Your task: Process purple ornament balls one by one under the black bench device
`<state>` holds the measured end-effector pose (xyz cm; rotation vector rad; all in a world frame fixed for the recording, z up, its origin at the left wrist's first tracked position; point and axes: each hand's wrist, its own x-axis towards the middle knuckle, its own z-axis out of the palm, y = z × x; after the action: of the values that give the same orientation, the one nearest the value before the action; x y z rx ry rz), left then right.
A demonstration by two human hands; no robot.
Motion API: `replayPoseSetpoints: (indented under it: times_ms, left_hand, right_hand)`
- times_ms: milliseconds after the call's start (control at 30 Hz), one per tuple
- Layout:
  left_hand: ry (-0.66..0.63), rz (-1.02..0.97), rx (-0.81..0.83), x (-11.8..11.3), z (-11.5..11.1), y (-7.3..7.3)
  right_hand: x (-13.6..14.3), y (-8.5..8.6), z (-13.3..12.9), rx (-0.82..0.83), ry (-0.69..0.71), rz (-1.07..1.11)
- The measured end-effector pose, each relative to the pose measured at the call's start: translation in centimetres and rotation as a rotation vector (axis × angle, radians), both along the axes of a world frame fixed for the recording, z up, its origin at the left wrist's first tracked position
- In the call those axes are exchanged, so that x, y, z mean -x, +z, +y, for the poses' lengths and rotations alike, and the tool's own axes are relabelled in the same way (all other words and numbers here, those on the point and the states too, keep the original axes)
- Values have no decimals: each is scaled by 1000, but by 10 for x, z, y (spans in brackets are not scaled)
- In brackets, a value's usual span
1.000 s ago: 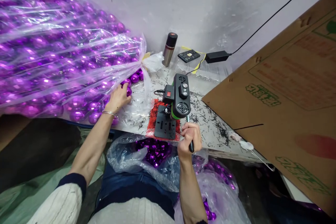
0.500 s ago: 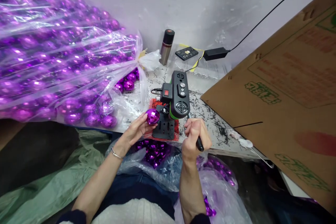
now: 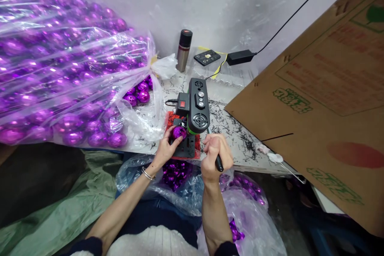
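Observation:
A shiny purple mirrored ball [image 3: 179,133] is held in the fingers of my left hand [image 3: 166,147], close against the working end of a small black machine [image 3: 199,106]. The machine stands on a slotted black base plate [image 3: 186,150] over a red mat [image 3: 170,118]. My right hand [image 3: 216,154] is wrapped round a lever handle [image 3: 219,164] with a black grip, at the machine's right side. The ball's far side, where it meets the machine, is hidden.
Clear bags [image 3: 75,60] of purple balls fill the left. Behind the machine are a flask [image 3: 184,50], a black phone-like object [image 3: 207,57] and a power adapter [image 3: 241,57]. A large cardboard box [image 3: 315,100] leans at right. Black scraps litter the table [image 3: 222,118].
My left hand has brought the purple ball rightward to the machine's working end. My right hand keeps its grip on the lever. The whole view has shifted slightly.

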<state>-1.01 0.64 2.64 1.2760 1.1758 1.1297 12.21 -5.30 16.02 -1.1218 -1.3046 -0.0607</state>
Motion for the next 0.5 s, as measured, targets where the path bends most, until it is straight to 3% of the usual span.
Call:
replayPoseSetpoints:
  times_ms: [300, 500]
  left_hand:
    - [-25, 270, -229, -5, -7, -12]
    - [-20, 294, -363, -8, -11, -22]
  right_hand:
    - [-2, -8, -3, 11, 5, -4]
    - [-3, -9, -5, 15, -8, -29]
